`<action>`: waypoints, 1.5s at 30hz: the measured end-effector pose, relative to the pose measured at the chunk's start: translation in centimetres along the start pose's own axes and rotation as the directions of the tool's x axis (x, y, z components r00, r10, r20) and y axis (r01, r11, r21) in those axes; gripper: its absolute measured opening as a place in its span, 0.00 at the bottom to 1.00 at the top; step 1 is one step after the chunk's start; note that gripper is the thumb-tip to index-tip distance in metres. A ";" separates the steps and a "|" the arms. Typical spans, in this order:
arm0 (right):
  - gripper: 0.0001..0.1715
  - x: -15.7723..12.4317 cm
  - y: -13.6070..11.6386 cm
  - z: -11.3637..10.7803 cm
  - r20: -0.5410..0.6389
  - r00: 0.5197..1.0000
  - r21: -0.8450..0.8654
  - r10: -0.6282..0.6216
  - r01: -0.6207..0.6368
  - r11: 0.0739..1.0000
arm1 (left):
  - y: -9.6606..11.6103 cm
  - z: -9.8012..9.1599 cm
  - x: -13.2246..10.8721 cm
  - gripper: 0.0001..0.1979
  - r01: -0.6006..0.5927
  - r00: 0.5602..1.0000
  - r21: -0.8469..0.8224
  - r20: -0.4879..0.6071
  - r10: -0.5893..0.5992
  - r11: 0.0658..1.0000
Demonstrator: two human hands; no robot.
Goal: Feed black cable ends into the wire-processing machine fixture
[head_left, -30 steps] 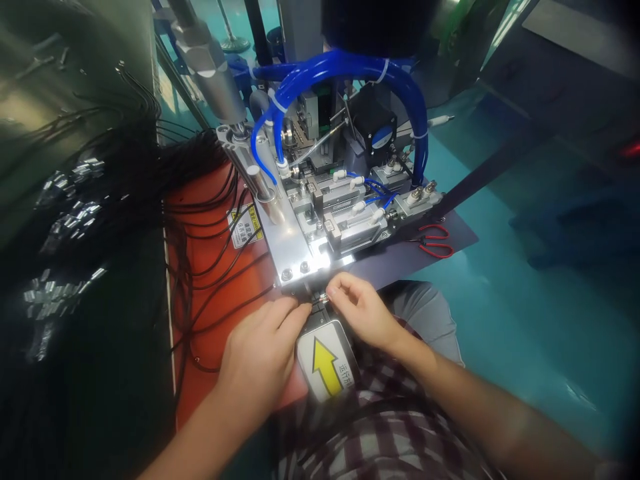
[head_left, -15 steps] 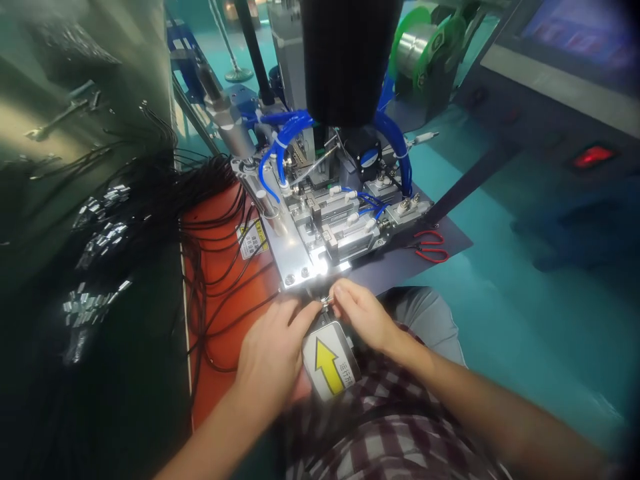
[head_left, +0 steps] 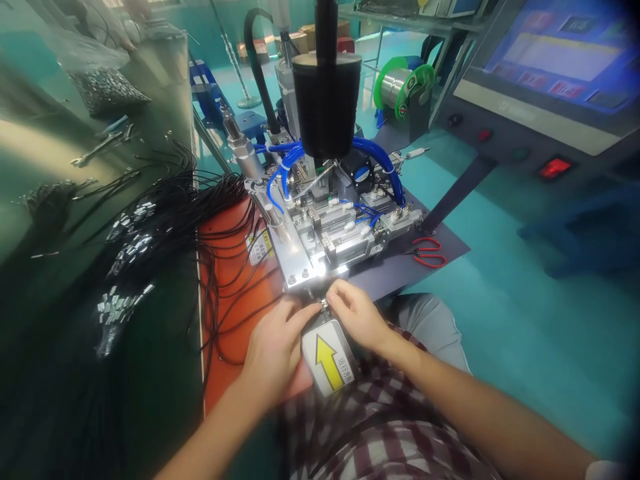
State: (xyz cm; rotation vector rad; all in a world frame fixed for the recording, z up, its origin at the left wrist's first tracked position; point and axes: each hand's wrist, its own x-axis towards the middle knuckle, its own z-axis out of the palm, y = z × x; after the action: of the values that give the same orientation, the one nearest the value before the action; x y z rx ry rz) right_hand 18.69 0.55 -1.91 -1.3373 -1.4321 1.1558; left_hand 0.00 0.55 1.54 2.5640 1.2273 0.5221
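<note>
At the front of a metal machine (head_left: 345, 250), my two hands meet over a small shiny metal connector (head_left: 325, 304). My right hand (head_left: 359, 315) pinches at it with thumb and forefinger from the right. From the left, the thumb of my left hand (head_left: 274, 339) reaches to the same connector. The other left fingers are bent beside the machine's front plate (head_left: 295, 257), and what they grip is hidden. Just below the fingertips lies a white plate with a yellow arrow (head_left: 327, 360). Thin black cables (head_left: 240, 310) run across an orange surface (head_left: 227, 380) toward my left hand.
Bundled black cables with metal ends (head_left: 130, 247) cover the bench at left, near a wrench (head_left: 103, 147) and a bag of small parts (head_left: 105, 87). Red-handled snips (head_left: 429, 253) lie right of the machine. A control panel (head_left: 540, 127) and a wire spool (head_left: 400, 87) stand behind.
The view has tilted up, showing more of the control panel and background. My hands stay at the connector; my right fingertips have shifted slightly left, nearer my left thumb.
</note>
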 end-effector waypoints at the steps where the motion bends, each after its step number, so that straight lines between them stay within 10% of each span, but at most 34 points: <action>1: 0.13 0.0 0.0 0.0 -0.003 1.000 0.000 -0.001 0.001 1.000 | -0.1 0.0 0.0 0.20 -0.005 1.000 -0.005 -0.001 0.005 1.000; 11: 0.16 0.3 0.2 0.3 0.049 0.996 0.149 0.071 -0.077 0.986 | 0.5 0.1 0.0 0.21 0.004 1.000 0.208 -0.002 -0.004 0.978; 25: 0.15 0.1 0.7 0.0 0.063 0.997 0.155 0.050 -0.060 0.986 | -1.8 -2.1 -4.6 0.09 0.082 0.993 -0.062 -0.081 -0.087 0.995; 45: 0.17 -2.0 1.7 -2.0 -0.103 0.988 0.090 0.115 -0.106 0.990 | -4.5 -2.3 -5.4 0.20 0.021 0.999 0.033 -0.031 -0.020 0.999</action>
State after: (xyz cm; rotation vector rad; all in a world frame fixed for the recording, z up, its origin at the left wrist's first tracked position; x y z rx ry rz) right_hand 21.12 -1.23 -3.06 -1.4133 -1.2319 1.1831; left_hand -7.27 -0.76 0.80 2.5769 1.2819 0.5426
